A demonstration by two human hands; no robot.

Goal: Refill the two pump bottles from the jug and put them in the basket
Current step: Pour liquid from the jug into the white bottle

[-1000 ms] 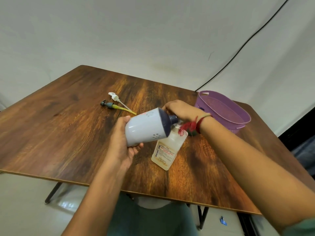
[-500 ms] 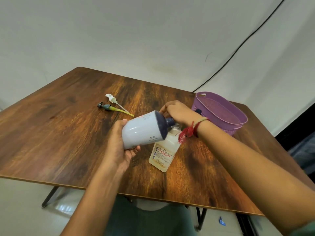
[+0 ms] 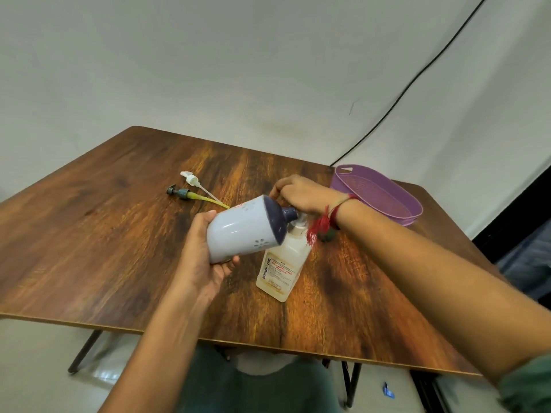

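Note:
My left hand (image 3: 202,263) grips a pale blue ceramic bottle (image 3: 241,231) with a dark blue neck. The bottle is tipped on its side, its mouth right at the top of a clear plastic bottle (image 3: 280,269) with a printed label. The plastic bottle stands tilted on the wooden table (image 3: 104,234). My right hand (image 3: 301,193), a red thread on its wrist, curls round the plastic bottle's neck and hides the opening. No stream of liquid shows. The purple basket (image 3: 411,216) sits at the far right with nothing visible inside.
Two loose pump heads lie at the back left of the table: a white pump (image 3: 190,178) and a grey pump (image 3: 180,192) with a yellow tube. A black cable (image 3: 402,93) runs down the wall behind the basket. The near table edge lies below my forearms.
Both hands keep their hold and the ceramic bottle stays tipped at the plastic bottle's mouth. Only my viewpoint has shifted slightly.

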